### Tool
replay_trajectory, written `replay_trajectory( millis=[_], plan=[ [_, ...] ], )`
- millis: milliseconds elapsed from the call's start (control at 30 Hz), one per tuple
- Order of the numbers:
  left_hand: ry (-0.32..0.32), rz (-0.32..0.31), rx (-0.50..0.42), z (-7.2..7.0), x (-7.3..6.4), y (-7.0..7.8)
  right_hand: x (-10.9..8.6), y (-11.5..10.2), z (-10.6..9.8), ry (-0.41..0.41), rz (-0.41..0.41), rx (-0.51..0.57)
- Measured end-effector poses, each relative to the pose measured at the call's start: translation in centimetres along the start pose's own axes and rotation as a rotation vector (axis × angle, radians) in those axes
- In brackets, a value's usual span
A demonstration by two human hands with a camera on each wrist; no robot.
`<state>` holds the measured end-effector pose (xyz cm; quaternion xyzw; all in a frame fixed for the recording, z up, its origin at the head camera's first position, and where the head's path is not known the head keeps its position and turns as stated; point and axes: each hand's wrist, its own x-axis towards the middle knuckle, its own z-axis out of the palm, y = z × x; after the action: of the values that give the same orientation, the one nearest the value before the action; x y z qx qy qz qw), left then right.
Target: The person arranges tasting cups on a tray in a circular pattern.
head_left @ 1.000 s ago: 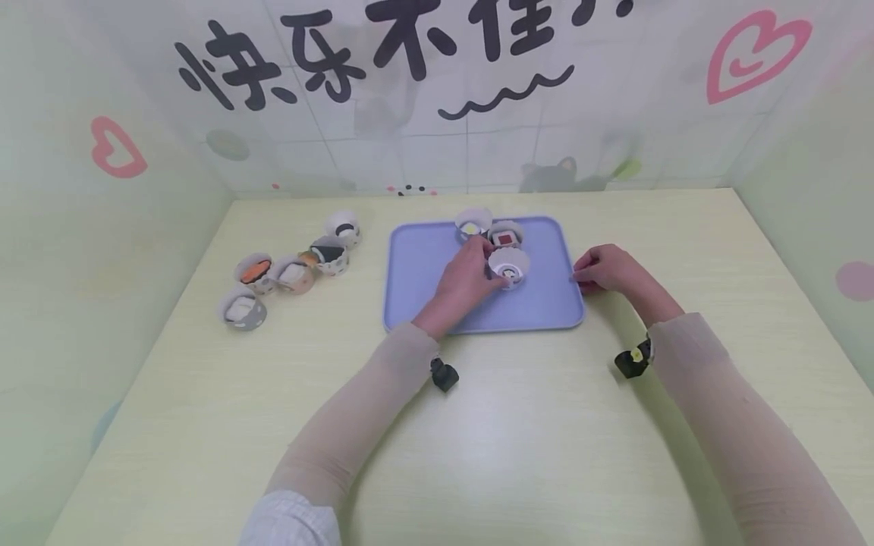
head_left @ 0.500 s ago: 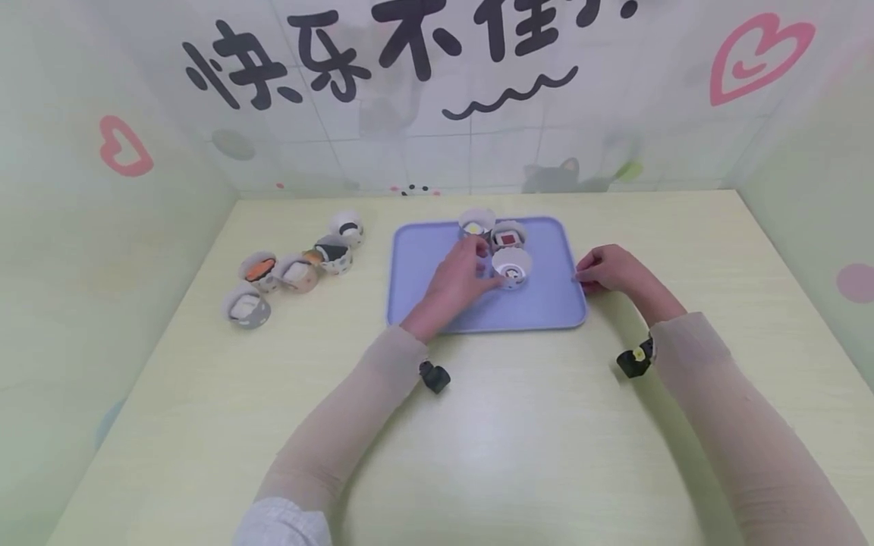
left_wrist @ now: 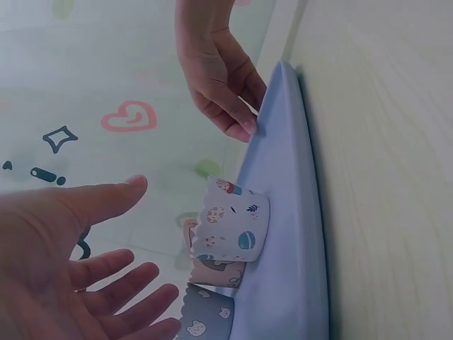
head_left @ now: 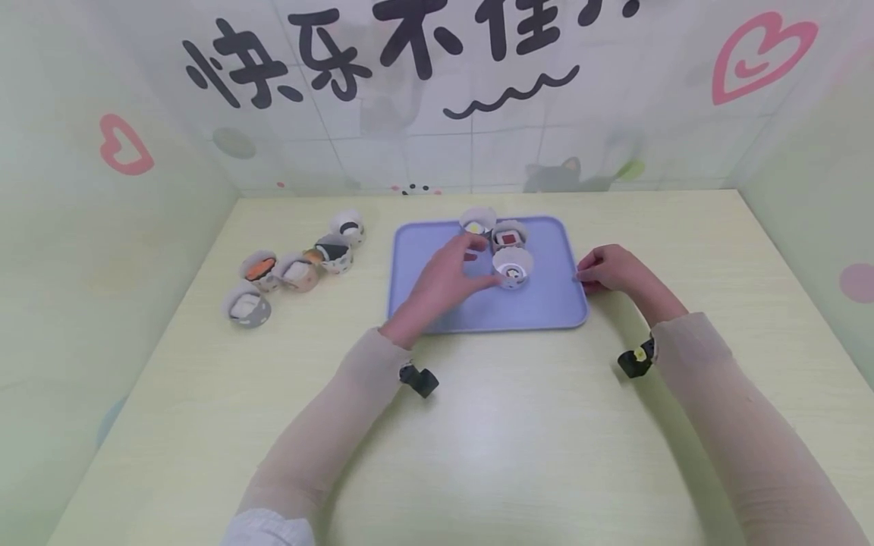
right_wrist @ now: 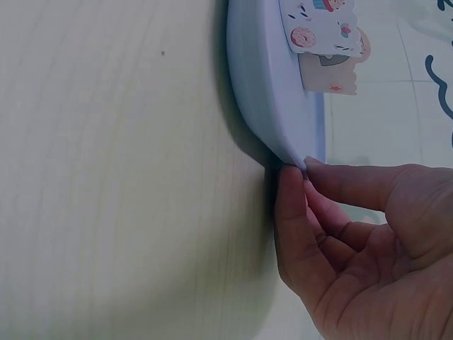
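On the blue tray (head_left: 416, 265) stand three paper baking cups. The nearest, a white cup (head_left: 513, 260) with small printed pictures (left_wrist: 232, 221), has a sushi-like piece inside. Behind it are a cup (head_left: 510, 232) with a red-centred white piece and a grey cup (head_left: 478, 218) with something yellow and white. My left hand (head_left: 447, 277) hovers left of the white cup, thumb and fingers spread, holding nothing; the left wrist view shows a gap to the cup. At the tray's right edge, my right hand (head_left: 610, 269) pinches the rim between thumb and fingers (right_wrist: 294, 205).
Left of the tray, several more cups stand on the pale wooden table (head_left: 478, 440), among them an orange-topped one (head_left: 259, 270), a grey one (head_left: 247, 307) and one with a dark piece (head_left: 333, 252). A decorated wall (head_left: 382, 152) closes off the back.
My left hand has let go of the white cup and drawn back to the left, its fingers spreading. The cup stays on the tray. My right hand keeps its hold on the rim.
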<state>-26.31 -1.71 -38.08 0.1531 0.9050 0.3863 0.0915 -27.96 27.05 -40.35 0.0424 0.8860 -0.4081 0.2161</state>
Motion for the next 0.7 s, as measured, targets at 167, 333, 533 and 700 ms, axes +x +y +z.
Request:
replay_trajectory(
  millis=[167,333,533,700],
  plan=[
    [-0.043,0.060,-0.119,-0.9,-0.7,-0.4,0.0,0.0,0.0,0.000,-0.002,-0.004],
    [-0.072,0.114,-0.178,-1.8,-1.5,-1.1,0.0,0.0,0.0,-0.002,0.001,-0.009],
    [-0.064,0.115,-0.174,-2.8,-2.5,-2.5,0.1,0.0,0.0,-0.003,0.000,-0.011],
    [-0.043,0.080,-0.169,-3.8,-3.5,-3.6,0.1,0.0,0.1,0.000,0.001,-0.014]
  ],
)
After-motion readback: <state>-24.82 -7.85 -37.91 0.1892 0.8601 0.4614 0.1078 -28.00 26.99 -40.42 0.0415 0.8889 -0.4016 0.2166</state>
